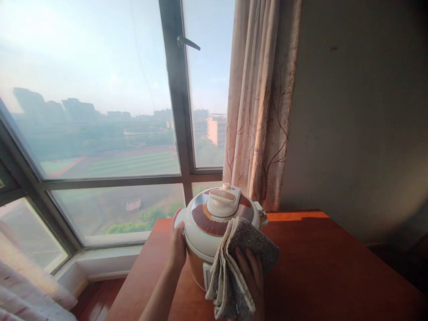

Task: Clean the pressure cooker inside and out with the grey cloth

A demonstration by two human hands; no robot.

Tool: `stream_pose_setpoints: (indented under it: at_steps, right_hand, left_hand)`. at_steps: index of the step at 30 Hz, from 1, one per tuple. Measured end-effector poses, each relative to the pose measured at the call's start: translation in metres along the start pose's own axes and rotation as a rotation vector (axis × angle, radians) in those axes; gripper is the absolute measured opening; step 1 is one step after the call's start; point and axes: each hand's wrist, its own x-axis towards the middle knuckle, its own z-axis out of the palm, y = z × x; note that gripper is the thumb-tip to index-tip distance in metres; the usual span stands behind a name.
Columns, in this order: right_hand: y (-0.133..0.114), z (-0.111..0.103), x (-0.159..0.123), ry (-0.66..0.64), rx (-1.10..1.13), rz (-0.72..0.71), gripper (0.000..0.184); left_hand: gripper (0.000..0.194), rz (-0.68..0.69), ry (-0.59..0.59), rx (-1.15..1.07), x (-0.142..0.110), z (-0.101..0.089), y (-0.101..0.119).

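An electric pressure cooker (200, 234) with a white lid rim, shiny lid top and brown body stands upright on the wooden table. My left hand (178, 243) grips its left side, by the white side handle, the fingertips partly hidden behind it. In my right hand (250, 269) is a folded grey cloth (234, 267) with pale edges, held against the cooker's front right. The cloth covers part of the front panel and the lower lid rim. On top, the lid handle (222, 203) is in plain sight.
The reddish-brown table (317, 267) runs out to the right, with its far edge near a beige curtain (257, 111). Behind the cooker is a large window with a dark frame (174, 89). A grey wall (334, 133) rises at the right, and a pale curtain (26, 276) hangs at lower left.
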Motion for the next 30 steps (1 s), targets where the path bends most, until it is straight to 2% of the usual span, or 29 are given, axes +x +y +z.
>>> stream_pose_setpoints:
  at_steps: [3, 6, 12, 14, 16, 18, 20, 25, 30]
  right_hand:
    - [-0.003, -0.020, 0.036, -0.062, 0.020, -0.065, 0.062]
    - [0.013, -0.027, 0.064, -0.033, 0.119, -0.030, 0.062]
    - [0.078, -0.009, 0.101, 0.134, 0.345, 0.267, 0.048]
    - [0.098, -0.006, 0.118, 0.054, 0.366, 0.345, 0.042]
    - [0.114, -0.005, 0.137, -0.099, 0.341, 0.456, 0.037]
    - [0.124, -0.006, 0.153, -0.216, 0.295, 0.569, 0.034]
    - [0.129, -0.007, 0.164, -0.261, 0.274, 0.617, 0.034]
    - [0.125, -0.009, 0.160, -0.241, 0.336, 0.544, 0.037]
    - [0.112, -0.016, 0.137, -0.083, 0.469, 0.357, 0.039]
  left_hand:
    - [0.071, 0.000, -0.001, -0.006, -0.001, 0.001, 0.001]
    - [0.072, -0.012, -0.004, -0.011, -0.002, 0.002, 0.002]
    - [0.068, -0.007, 0.025, -0.017, -0.004, 0.006, 0.005]
    - [0.066, -0.010, 0.034, -0.032, -0.003, 0.006, 0.003]
    - [0.064, 0.003, 0.042, -0.034, -0.002, 0.004, 0.000]
    - [0.063, 0.030, 0.037, -0.024, 0.000, 0.002, -0.004]
    - [0.063, 0.056, 0.020, -0.014, 0.001, 0.000, -0.006]
    - [0.061, 0.055, -0.017, -0.025, 0.001, 0.000, -0.007]
    - [0.062, 0.056, -0.023, -0.035, 0.001, 0.001, -0.006]
